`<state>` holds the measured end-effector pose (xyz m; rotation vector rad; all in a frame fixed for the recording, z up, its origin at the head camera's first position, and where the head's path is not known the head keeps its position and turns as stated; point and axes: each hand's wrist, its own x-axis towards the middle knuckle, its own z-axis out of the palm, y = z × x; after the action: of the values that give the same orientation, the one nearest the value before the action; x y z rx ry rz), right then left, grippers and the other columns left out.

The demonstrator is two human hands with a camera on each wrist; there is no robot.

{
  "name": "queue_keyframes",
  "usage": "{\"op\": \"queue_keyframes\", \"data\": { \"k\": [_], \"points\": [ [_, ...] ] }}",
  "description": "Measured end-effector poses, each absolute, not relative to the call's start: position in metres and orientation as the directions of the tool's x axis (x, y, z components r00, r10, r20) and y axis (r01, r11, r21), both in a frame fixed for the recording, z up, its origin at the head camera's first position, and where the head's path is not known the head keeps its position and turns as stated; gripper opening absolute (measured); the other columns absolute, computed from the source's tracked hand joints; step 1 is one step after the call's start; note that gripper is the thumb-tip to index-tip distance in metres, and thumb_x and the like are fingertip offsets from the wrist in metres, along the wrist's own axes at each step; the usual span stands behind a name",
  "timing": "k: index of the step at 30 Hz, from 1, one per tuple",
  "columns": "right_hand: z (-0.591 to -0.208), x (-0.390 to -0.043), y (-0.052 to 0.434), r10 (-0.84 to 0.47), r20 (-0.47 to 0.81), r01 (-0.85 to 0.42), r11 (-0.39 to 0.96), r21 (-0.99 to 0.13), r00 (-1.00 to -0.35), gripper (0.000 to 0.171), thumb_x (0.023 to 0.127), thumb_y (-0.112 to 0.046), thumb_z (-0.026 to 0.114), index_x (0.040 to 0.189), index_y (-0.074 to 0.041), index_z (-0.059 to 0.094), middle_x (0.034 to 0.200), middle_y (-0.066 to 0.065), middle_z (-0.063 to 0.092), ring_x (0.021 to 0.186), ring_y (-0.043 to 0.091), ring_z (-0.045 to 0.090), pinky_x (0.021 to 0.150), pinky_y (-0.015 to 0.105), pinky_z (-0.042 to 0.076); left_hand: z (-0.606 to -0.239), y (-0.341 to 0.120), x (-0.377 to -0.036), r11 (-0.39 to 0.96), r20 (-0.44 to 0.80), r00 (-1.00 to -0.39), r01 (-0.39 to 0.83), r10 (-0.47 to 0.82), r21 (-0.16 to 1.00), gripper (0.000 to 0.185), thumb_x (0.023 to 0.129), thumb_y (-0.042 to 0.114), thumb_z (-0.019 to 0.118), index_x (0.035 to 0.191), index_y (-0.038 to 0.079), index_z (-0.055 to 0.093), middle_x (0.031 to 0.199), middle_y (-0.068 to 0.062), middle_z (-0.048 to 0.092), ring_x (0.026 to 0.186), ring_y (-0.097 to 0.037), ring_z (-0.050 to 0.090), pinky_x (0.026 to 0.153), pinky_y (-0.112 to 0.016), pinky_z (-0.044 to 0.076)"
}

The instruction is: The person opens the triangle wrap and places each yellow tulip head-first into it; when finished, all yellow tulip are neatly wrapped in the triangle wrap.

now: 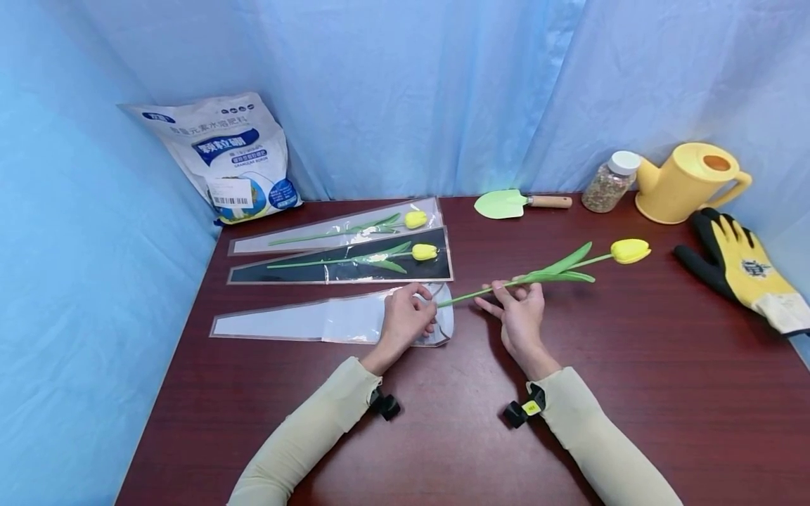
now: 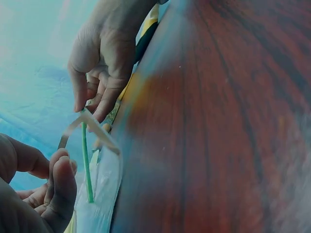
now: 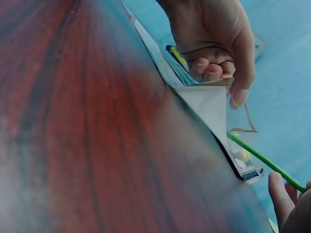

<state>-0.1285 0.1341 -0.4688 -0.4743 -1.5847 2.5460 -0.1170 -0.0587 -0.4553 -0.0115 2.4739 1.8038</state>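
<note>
A white-backed clear flower sleeve (image 1: 297, 322) lies nearest the person, its wide mouth to the right. My left hand (image 1: 408, 316) pinches the film at that mouth, which stands open in the right wrist view. By its green stem, a yellow artificial tulip (image 1: 563, 270) is held in my right hand (image 1: 522, 316), bloom pointing right. The stem's lower end (image 3: 262, 158) reaches into the mouth of the sleeve. Behind lie a black-backed sleeve (image 1: 297, 274) and another white-backed sleeve (image 1: 253, 246), each with a yellow tulip inside.
A fertilizer bag (image 1: 221, 154) stands at the back left. Along the back are a green trowel (image 1: 503, 204), a jar of granules (image 1: 607, 186) and a yellow watering can (image 1: 680, 186). Yellow-black gloves (image 1: 749, 263) lie at the right. Blue curtains (image 1: 405, 91) border the table (image 1: 455, 429).
</note>
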Motion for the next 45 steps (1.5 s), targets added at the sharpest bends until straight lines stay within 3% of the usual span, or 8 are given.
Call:
{"op": "queue_keyframes", "data": {
  "k": [10, 15, 19, 26, 30, 33, 38, 45],
  "points": [
    [-0.471, -0.125, 0.128, 0.191, -0.211, 0.115, -0.417, -0.902, -0.959, 0.028, 0.092, 0.006, 0.064, 0.098, -0.013, 0.044, 0.08, -0.002, 0.069, 0.077, 0.015, 0.075, 0.066, 0.042, 0.064, -0.453, -0.059, -0.116, 0.277, -0.027, -0.999, -0.037, -0.038, 0.96, 0.007, 0.088, 0.003, 0.06, 0.09, -0.001, 0.064, 0.064, -0.02, 0.071, 0.041, -0.005, 0.058, 0.044, -0.028, 0.055],
    [-0.468, -0.124, 0.127, 0.134, -0.215, 0.139, -0.431, -0.892, -0.967, 0.016, 0.099, -0.013, 0.06, 0.101, -0.011, 0.045, 0.087, -0.003, 0.066, 0.08, 0.02, 0.075, 0.071, 0.043, 0.064, -0.452, -0.06, -0.117, 0.282, -0.025, -0.998, -0.04, -0.055, 0.959, 0.008, 0.088, 0.004, 0.059, 0.091, -0.001, 0.064, 0.064, -0.02, 0.071, 0.041, -0.003, 0.057, 0.044, -0.026, 0.054],
    [-0.465, -0.124, 0.129, 0.155, -0.223, 0.132, -0.451, -0.883, -0.962, 0.026, 0.105, -0.027, 0.049, 0.106, -0.002, 0.048, 0.093, 0.003, 0.06, 0.08, 0.018, 0.075, 0.076, 0.041, 0.064, -0.451, -0.061, -0.117, 0.297, -0.015, -0.998, -0.034, -0.066, 0.954, 0.008, 0.087, 0.004, 0.059, 0.091, -0.001, 0.065, 0.065, -0.019, 0.071, 0.041, -0.002, 0.057, 0.044, -0.025, 0.054],
    [-0.467, -0.124, 0.129, 0.126, -0.243, 0.165, -0.441, -0.882, -0.962, 0.02, 0.107, -0.02, 0.045, 0.11, -0.001, 0.053, 0.098, 0.002, 0.062, 0.082, 0.015, 0.074, 0.081, 0.038, 0.063, -0.451, -0.061, -0.117, 0.29, -0.003, -0.998, -0.019, -0.056, 0.957, 0.008, 0.087, 0.004, 0.06, 0.091, 0.0, 0.065, 0.066, -0.019, 0.071, 0.041, -0.002, 0.057, 0.043, -0.026, 0.054],
    [-0.468, -0.125, 0.127, 0.125, -0.224, 0.153, -0.423, -0.893, -0.966, 0.018, 0.104, -0.014, 0.051, 0.119, -0.007, 0.044, 0.09, -0.004, 0.069, 0.079, 0.015, 0.076, 0.073, 0.036, 0.064, -0.451, -0.061, -0.117, 0.291, 0.0, -0.998, -0.018, -0.064, 0.956, 0.008, 0.087, 0.002, 0.06, 0.091, -0.001, 0.065, 0.066, -0.02, 0.071, 0.041, -0.003, 0.057, 0.043, -0.025, 0.054],
    [-0.467, -0.126, 0.129, 0.134, -0.227, 0.149, -0.433, -0.889, -0.965, 0.018, 0.103, -0.014, 0.054, 0.115, -0.01, 0.042, 0.084, -0.003, 0.073, 0.078, 0.017, 0.076, 0.069, 0.037, 0.064, -0.451, -0.061, -0.117, 0.293, 0.004, -0.997, -0.017, -0.071, 0.956, 0.007, 0.087, 0.002, 0.06, 0.091, -0.001, 0.065, 0.067, -0.02, 0.071, 0.042, -0.003, 0.058, 0.044, -0.025, 0.054],
    [-0.462, -0.127, 0.135, 0.143, -0.255, 0.156, -0.486, -0.86, -0.956, 0.017, 0.106, -0.027, 0.047, 0.104, -0.01, 0.05, 0.089, 0.0, 0.069, 0.08, 0.016, 0.074, 0.077, 0.039, 0.064, -0.45, -0.062, -0.117, 0.305, 0.031, -0.997, 0.006, -0.076, 0.952, 0.007, 0.087, 0.002, 0.06, 0.091, -0.002, 0.065, 0.066, -0.019, 0.071, 0.044, -0.014, 0.064, 0.045, -0.025, 0.055],
    [-0.462, -0.128, 0.135, 0.128, -0.271, 0.18, -0.479, -0.859, -0.954, 0.015, 0.104, -0.021, 0.051, 0.105, -0.007, 0.057, 0.092, -0.002, 0.066, 0.079, 0.013, 0.072, 0.081, 0.031, 0.062, -0.448, -0.06, -0.116, 0.287, 0.046, -0.996, 0.022, -0.077, 0.958, 0.007, 0.087, 0.001, 0.06, 0.091, -0.002, 0.065, 0.067, -0.02, 0.072, 0.049, -0.027, 0.068, 0.045, -0.025, 0.055]
  ]
}}
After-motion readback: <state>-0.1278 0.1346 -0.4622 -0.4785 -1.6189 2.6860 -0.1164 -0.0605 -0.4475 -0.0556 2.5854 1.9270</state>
